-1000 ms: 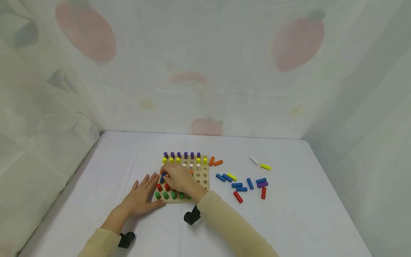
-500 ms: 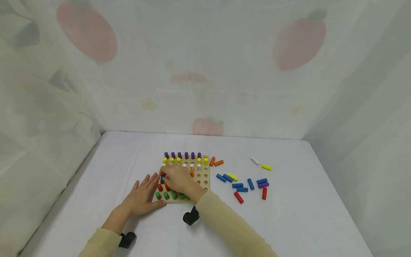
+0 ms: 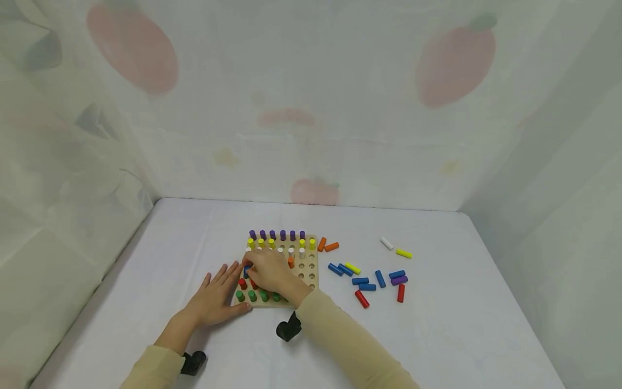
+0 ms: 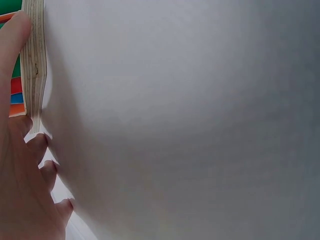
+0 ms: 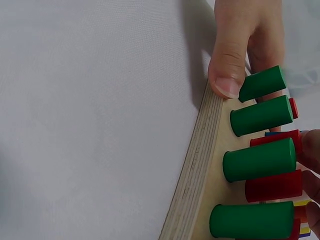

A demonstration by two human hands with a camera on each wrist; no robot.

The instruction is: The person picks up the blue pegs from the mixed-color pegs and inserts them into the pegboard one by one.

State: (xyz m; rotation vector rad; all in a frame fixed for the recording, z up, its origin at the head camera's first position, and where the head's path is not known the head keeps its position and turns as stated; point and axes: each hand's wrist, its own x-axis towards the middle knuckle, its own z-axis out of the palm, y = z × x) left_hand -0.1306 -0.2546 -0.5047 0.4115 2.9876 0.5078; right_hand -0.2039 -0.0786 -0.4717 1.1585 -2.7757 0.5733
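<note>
A wooden pegboard [image 3: 315, 270] lies on the white-covered table, with upright pegs in rows by colour. My left hand [image 3: 211, 303] rests flat at its left side, fingers spread and thumb on the near corner. In the right wrist view that thumb [image 5: 228, 65] presses the board's edge beside the green pegs [image 5: 262, 115]. Reaching across the board, my right hand [image 3: 273, 271] pinches a blue peg [image 3: 246, 272] that stands in the left column, between the red pegs [image 3: 243, 283] and the orange row. Several pegs behind the right hand are hidden.
Loose pegs lie to the right of the board: orange pegs [image 3: 332, 247] by its edge, then blue pegs [image 3: 367, 287], red pegs [image 3: 362, 299], yellow pegs [image 3: 404, 253], a white peg [image 3: 386, 243] and a purple peg [image 3: 399, 281]. Cloth walls surround the table.
The blue peg, tilted one second ago, now stands upright and lower in the board under my right fingers. My left hand has stayed in place.
</note>
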